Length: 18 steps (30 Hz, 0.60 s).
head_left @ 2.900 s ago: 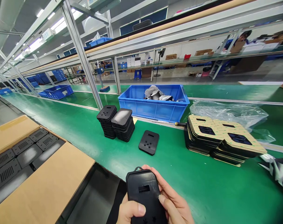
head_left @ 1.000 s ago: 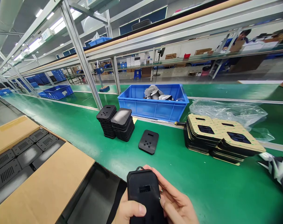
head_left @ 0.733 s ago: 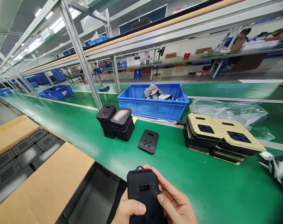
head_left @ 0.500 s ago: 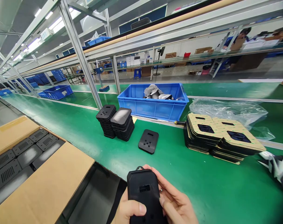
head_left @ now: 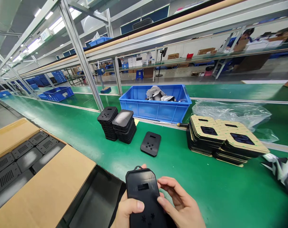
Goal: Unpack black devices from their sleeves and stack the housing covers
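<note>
In the head view, your left hand (head_left: 131,210) clenches a flat black plastic panel (head_left: 142,193) over the edge of the green-topped assembly bench (head_left: 210,190), and your half-open right hand (head_left: 180,202) touches the panel's right edge.

Passage over green conveyor belt (head_left: 193,180) from right hand (head_left: 182,202) to lone black plastic plate (head_left: 150,144); cardboard carton flap (head_left: 46,180) obstructing left, stacked adhesive-backed panels (head_left: 227,139) farther right.
</note>
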Tool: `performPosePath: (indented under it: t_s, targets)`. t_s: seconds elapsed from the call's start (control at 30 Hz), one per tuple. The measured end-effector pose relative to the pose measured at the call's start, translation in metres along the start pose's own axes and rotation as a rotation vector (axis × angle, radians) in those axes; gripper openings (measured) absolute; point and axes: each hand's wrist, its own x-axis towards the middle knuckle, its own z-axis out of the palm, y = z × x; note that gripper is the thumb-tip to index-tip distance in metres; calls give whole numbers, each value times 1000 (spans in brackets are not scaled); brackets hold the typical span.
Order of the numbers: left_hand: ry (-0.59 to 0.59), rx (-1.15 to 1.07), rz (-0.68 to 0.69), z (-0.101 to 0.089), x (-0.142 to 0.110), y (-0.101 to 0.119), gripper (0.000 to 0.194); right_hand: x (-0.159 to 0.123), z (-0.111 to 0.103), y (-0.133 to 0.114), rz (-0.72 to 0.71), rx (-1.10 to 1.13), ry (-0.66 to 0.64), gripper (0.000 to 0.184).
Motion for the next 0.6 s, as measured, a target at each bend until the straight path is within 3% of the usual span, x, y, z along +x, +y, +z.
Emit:
performPosePath:
  t_s: [0.2,0.43,0.53,0.6]
  targets:
    - [114,-19,64,8,-4,-6,110,-1,7,-3,-96,-231,68,15]
    - [116,35,56,3,-2,-7,106,2,8,-18,-193,-373,46,21]
    - [94,55,70,-2,2,-6,103,13,-20,-19,-182,-475,183,27]
    - [91,12,90,-3,5,-7,104,22,-58,-21,-147,-589,335,34]
